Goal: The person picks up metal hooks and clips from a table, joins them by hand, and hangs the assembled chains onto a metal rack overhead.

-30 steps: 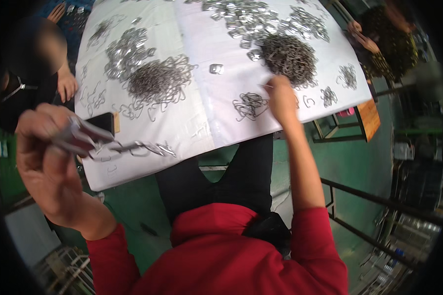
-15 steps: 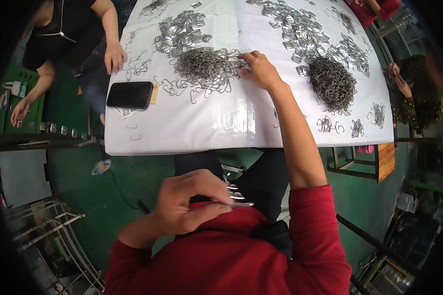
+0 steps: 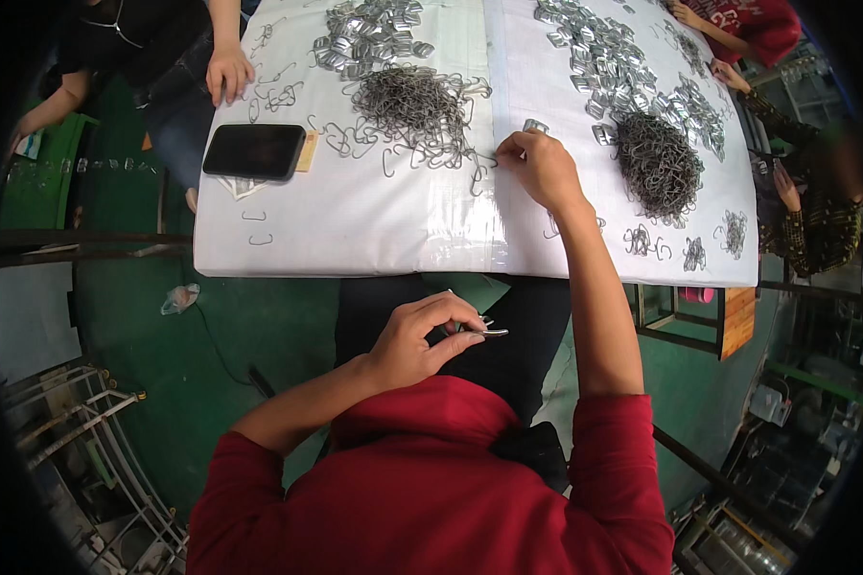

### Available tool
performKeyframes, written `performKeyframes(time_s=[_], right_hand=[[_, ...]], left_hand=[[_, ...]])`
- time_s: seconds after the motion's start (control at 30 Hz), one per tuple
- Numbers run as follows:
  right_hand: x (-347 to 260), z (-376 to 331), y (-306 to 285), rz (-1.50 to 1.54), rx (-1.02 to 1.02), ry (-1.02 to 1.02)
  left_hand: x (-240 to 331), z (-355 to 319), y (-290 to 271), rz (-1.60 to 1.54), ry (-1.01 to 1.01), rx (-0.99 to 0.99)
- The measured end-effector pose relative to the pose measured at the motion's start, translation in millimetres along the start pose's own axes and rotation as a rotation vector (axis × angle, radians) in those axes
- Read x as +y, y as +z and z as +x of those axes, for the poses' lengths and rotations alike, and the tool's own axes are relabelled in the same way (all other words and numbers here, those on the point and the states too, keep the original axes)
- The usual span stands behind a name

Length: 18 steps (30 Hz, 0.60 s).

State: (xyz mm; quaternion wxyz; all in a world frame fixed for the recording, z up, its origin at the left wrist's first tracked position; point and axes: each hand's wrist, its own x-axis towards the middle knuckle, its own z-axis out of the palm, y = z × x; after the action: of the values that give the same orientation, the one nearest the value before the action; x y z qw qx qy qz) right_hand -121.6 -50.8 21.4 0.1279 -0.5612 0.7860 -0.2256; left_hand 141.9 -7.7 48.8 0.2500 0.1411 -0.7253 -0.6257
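Note:
My left hand [image 3: 424,335] is held above my lap, thumb and fingers pinched on a small shiny metal buckle [image 3: 494,333]. On the white-covered table, my right hand [image 3: 547,171] is closed at the fingertips on a thin bent wire hook [image 3: 483,163], at the right edge of a tangled pile of wire hooks [image 3: 408,101]. One loose silver metal plate [image 3: 536,126] lies just behind my right hand. Farther back is a heap of silver metal buckles [image 3: 369,34]. The inner fingers of both hands are partly hidden.
A black phone [image 3: 253,151] lies at the table's left over some papers. Another dense wire hook pile [image 3: 658,165] and more buckles [image 3: 604,62] are at the right. Co-workers' hands [image 3: 228,73] rest at the table edges. A wooden stool [image 3: 736,322] stands below the right edge.
My right hand has moved right and nearer, drawing a few hooks out from the pile's edge. My left hand has risen away from my body, keeping the metal buckle. The whole view has shifted slightly.

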Motion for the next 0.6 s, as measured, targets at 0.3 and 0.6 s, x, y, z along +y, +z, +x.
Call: performKeyframes(time_s=[0.3,0.6], right_hand=[[-17.7,7.4,18.9,0.136,-0.145,0.162],[-4.0,-37.6,-15.3,1.08,0.002,0.457]], left_hand=[[-12.8,-4.0,7.1,0.021,-0.031,0.068],[-12.9,2.7,18.4,0.0,-0.063,0.101]])
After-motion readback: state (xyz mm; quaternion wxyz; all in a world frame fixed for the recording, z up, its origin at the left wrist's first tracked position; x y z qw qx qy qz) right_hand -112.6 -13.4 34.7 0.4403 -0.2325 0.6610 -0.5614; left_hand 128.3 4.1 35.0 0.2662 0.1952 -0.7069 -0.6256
